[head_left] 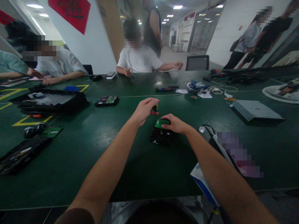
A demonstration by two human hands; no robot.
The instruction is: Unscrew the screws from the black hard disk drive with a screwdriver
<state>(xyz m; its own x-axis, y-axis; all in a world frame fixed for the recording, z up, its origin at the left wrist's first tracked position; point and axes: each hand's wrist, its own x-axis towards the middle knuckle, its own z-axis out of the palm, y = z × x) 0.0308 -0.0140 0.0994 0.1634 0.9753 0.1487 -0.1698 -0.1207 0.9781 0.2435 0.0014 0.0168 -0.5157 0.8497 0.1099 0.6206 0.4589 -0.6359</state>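
A black hard drive lies on the green table in front of me, its green circuit board facing up. My right hand grips the drive's far right side, with the thumb resting on the board. Above the drive's far left corner, my left hand is closed around a small black-and-yellow screwdriver. Only part of its handle shows; its tip is hidden or too small to make out. Further off to the left sits a second hard drive, also showing a green board.
Black trays stand at the left, near a dark opened device and a loose circuit board. To the right lie a flat grey metal box and tangled cables. Another person sits across the table.
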